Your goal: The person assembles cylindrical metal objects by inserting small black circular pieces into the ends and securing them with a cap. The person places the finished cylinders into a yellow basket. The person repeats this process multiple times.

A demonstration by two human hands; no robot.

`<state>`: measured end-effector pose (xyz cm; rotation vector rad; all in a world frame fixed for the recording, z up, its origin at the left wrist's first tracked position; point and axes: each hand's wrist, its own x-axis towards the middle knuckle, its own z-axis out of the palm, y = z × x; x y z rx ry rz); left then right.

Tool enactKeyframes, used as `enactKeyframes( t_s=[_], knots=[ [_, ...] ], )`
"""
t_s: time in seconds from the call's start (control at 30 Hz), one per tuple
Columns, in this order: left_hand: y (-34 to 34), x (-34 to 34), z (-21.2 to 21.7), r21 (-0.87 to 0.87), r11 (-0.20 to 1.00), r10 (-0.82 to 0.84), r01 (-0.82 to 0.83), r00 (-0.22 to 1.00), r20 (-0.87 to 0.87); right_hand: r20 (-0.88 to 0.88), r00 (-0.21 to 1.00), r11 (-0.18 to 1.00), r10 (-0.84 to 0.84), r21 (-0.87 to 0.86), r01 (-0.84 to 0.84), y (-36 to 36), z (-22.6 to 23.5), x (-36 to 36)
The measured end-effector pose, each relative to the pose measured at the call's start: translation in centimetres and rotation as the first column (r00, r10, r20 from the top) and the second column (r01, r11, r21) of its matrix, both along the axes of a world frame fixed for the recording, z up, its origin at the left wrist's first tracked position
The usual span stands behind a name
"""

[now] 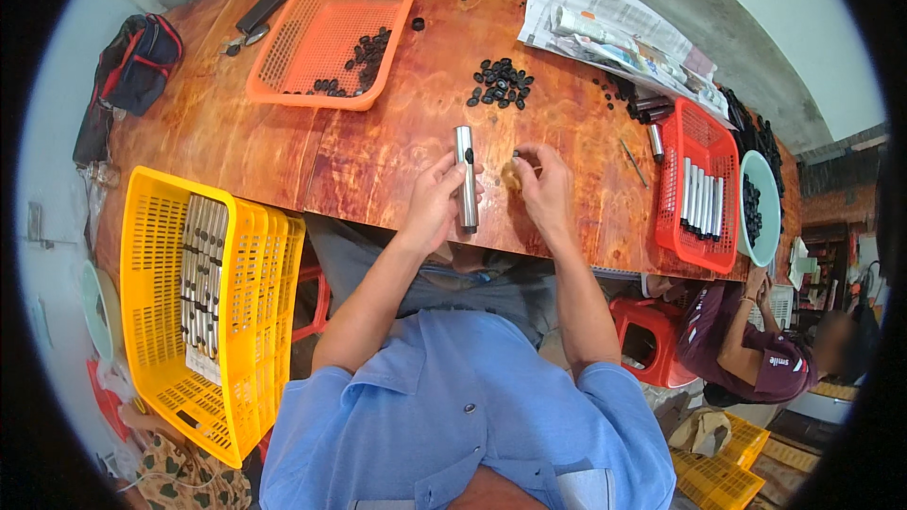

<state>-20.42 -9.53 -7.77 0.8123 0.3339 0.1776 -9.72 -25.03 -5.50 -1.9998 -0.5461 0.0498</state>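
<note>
My left hand is closed round a silver metal tube, held upright in view at the table's front edge. A black oval piece sits on the tube's side, and its lower end is dark. To the right of the tube, my right hand pinches thumb and forefinger together. A small dark piece shows at those fingertips, too small to name. Beyond both hands, a pile of small black oval pieces lies on the wooden table.
An orange basket holds more black pieces at the back left. A yellow crate of tubes stands left. On the right are a red basket of tubes, a green bowl, a thin rod and papers. Another person sits at right.
</note>
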Motion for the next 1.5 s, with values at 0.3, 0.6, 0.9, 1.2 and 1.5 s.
enactKeyframes(
  t_s=[0.3,0.6,0.9,1.2,1.5],
  knots=[
    [-0.1,-0.3,-1.2,-0.217,0.969,-0.118,0.121,0.993,0.028,0.454,0.877,0.959,0.157,-0.282,-0.025,-2.4,-1.8,2.9],
    [0.0,-0.3,-0.5,-0.219,0.966,-0.136,0.137,0.991,0.023,0.127,0.990,0.967,-0.054,-0.242,0.084,-1.9,-1.3,2.3],
    [-0.1,-0.5,-0.9,-0.218,0.963,-0.151,0.162,0.986,0.064,0.245,0.970,0.950,0.015,-0.307,0.062,-1.2,-2.3,2.5],
    [-0.2,-0.5,-0.7,-0.173,0.973,-0.147,0.151,0.989,0.035,0.023,0.996,0.990,0.090,-0.114,-0.087,-0.2,1.5,-0.1],
    [-0.6,-0.5,-0.4,-0.128,0.981,-0.137,0.143,0.989,0.051,0.180,0.936,0.953,0.303,-0.075,-0.294,1.0,1.8,-2.3]
  ],
)
